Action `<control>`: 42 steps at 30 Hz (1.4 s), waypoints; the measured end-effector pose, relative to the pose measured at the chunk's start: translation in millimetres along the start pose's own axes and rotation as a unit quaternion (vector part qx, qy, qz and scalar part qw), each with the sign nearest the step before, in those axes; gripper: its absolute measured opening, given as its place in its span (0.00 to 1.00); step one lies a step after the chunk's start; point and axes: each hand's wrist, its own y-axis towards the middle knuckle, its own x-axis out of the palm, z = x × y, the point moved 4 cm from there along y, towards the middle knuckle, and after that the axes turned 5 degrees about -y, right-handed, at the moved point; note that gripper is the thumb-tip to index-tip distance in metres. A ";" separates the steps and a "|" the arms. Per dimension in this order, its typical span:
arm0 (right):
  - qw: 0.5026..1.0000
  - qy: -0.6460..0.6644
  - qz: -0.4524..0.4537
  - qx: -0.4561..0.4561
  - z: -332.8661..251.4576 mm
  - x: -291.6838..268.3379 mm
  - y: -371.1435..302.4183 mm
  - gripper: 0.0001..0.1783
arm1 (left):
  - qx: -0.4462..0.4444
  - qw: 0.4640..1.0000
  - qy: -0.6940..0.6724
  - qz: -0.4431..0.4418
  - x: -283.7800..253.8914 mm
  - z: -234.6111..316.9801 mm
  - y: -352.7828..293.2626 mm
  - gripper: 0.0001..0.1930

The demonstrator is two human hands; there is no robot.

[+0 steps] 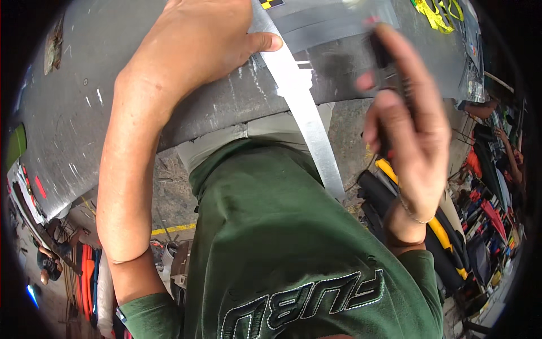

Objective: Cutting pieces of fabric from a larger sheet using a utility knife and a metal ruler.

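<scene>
A long silver metal ruler (307, 116) lies slantwise across the dark grey worktable (214, 104), its near end sticking out past the front edge over my lap. My left hand (197, 42) holds it down near the top of the view, with the thumb on the metal; its other fingers are mostly hidden. Just right of the ruler, my right hand (415, 118) is raised and smeared by motion, fingers curled around a dark slim tool (381, 51) whose kind I cannot make out. Beneath the ruler, a smooth grey sheet (333, 25) lies on the table.
Bright yellow strips (435, 14) lie at the table's far right. Rolls of black and yellow material (437, 226) stand below on the right, beside heaped coloured fabric (491, 220). Orange rolls (86, 277) are at the lower left, with another person (48, 263) nearby.
</scene>
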 end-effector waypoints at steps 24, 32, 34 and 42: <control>0.929 0.224 -0.027 -0.294 -42.8 33.5 141.8 0.21 | -0.036 0.997 0.052 -0.045 6.6 -3.8 4.3 0.54; 0.915 0.368 -0.134 -0.091 -7.2 94.9 175.9 0.31 | -0.045 0.997 0.050 -0.041 6.1 -1.0 2.0 0.51; 0.914 0.365 -0.163 -0.071 -5.9 99.3 176.3 0.31 | -0.043 0.997 0.050 -0.047 4.7 -1.5 2.3 0.51; 0.910 0.374 -0.158 -0.088 -3.3 100.8 174.6 0.31 | -0.028 0.998 0.053 -0.021 9.8 -4.6 4.8 0.52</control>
